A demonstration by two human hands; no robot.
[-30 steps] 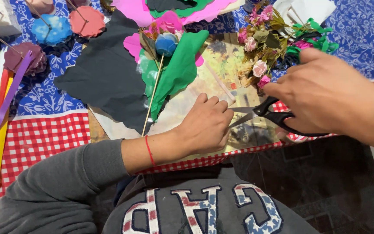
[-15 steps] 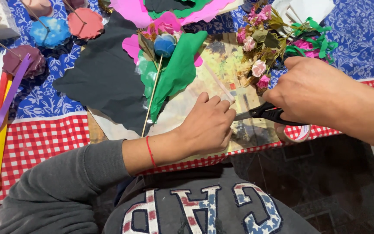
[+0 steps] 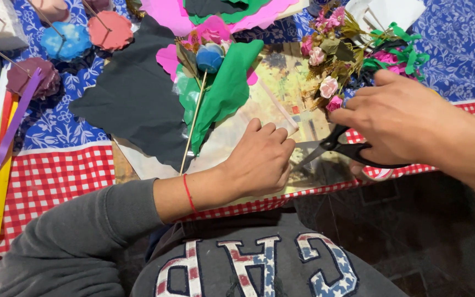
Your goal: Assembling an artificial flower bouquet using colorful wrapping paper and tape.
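Since half a second ago, little has been shifted. Near the surface's front edge, a clear sheet [image 3: 303,165] is pinned by the clenched left hand [image 3: 259,159]; black scissors [image 3: 339,146], gripped by the right hand [image 3: 408,118], could nick nearby fingers [image 3: 281,148].

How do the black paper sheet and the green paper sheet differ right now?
The black paper sheet lies flat and spread; the green paper sheet is folded and bunched around a wooden stick. The black one looks larger and bare; the green one carries a blue ball. Both rest on the table, untouched by either hand.
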